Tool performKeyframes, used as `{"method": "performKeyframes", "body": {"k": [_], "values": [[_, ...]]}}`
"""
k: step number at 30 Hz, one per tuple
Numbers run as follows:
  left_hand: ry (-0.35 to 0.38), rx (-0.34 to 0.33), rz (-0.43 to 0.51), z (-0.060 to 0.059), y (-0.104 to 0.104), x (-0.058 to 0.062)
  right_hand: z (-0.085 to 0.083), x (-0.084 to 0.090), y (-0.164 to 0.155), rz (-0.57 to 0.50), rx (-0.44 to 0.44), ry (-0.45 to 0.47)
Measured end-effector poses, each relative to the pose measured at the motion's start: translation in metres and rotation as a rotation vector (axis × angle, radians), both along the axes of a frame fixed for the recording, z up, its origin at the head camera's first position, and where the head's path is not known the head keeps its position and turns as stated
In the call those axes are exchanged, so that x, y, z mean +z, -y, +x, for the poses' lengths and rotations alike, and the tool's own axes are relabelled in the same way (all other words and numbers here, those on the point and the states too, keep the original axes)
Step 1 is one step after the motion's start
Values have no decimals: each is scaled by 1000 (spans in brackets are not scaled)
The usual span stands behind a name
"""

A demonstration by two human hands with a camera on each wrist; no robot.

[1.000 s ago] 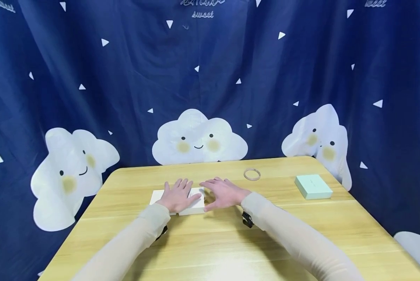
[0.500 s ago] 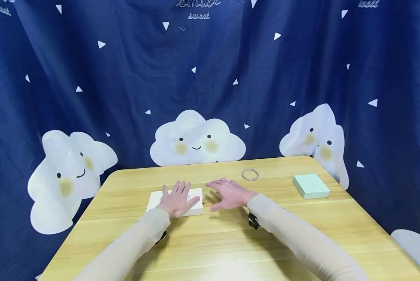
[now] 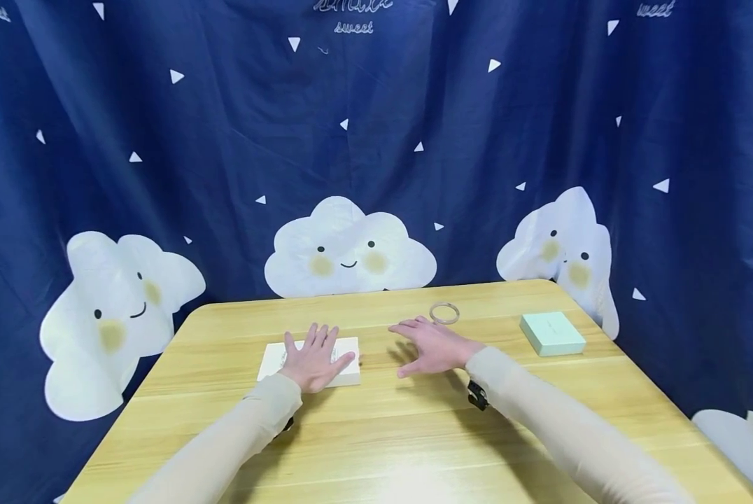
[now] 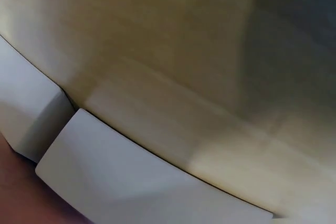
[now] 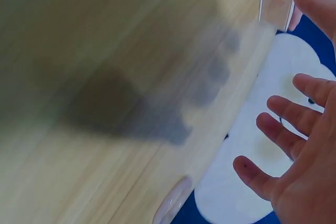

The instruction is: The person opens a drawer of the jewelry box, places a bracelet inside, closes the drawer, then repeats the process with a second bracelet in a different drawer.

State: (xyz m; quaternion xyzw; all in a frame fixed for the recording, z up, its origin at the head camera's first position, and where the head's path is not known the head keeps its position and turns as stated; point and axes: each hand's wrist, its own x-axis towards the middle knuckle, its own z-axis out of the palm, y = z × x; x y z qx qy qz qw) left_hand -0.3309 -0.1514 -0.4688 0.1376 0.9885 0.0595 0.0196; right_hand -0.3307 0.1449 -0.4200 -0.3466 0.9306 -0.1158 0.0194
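A flat white box point(image 3: 271, 364) lies on the wooden table point(image 3: 376, 434), left of centre. My left hand point(image 3: 316, 358) rests flat on its lid with straight fingers. The left wrist view shows only the box's white edge point(image 4: 131, 182) against the table. My right hand point(image 3: 433, 344) hovers open, fingers spread, just right of the box and apart from it. It holds nothing. A clear bangle point(image 3: 444, 313) lies just beyond its fingertips near the table's far edge. The right wrist view shows the spread right hand point(image 5: 299, 145) and the bangle point(image 5: 172, 203).
A small mint-green box point(image 3: 553, 333) sits at the table's right side. A dark blue curtain point(image 3: 376, 140) with white clouds hangs close behind the table and on both sides.
My right hand has left the white box and moved right and away, toward the bangle. The left hand stays flat on the box.
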Motion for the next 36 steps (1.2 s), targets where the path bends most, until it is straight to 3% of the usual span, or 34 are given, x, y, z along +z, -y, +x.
{"method": "performKeyframes", "body": {"k": [8, 23, 36], "values": [[-9, -6, 6, -1, 5, -1, 0, 6, -33, 16, -68, 1], [-3, -21, 1, 5, 3, 11, -1, 23, -92, 63, -175, 27], [4, -19, 10, 1, 5, 3, -4, 35, -138, 133, -254, 66]]}}
